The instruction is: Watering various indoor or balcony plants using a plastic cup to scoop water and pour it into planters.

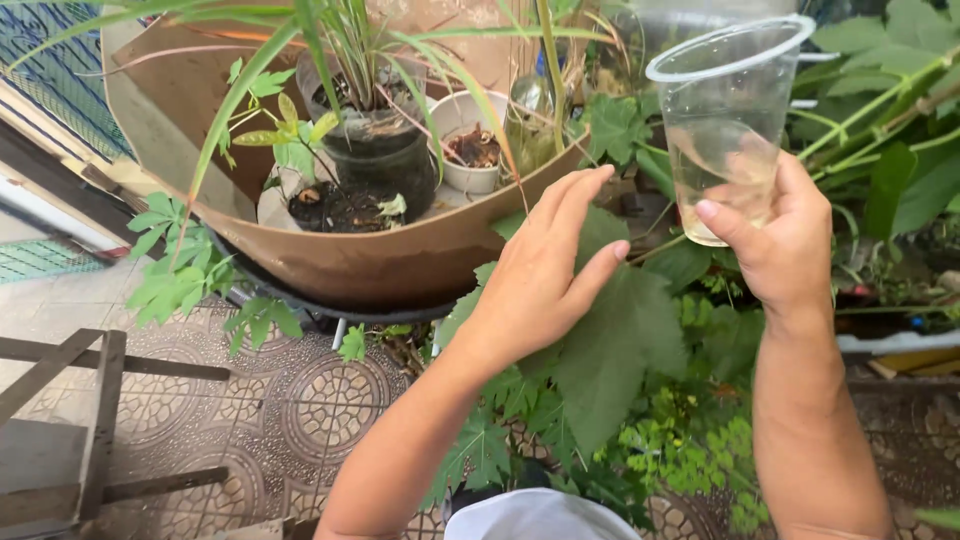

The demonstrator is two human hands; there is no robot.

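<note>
The right hand [775, 235] holds a clear plastic cup [725, 120] with a little water. The left hand [535, 275] is open, empty, near the big brown tub's [400, 265] rim.

white object [540, 515]: cut off by bottom edge | wooden frame [70, 430]: cropped at left | cup [728, 120] base: behind fingers

The cup [728, 120] was clear, glossy thin plastic — the big brown tub [380, 262] smooth and matt, the floor tiles [300, 400] patterned, dull stone
</note>
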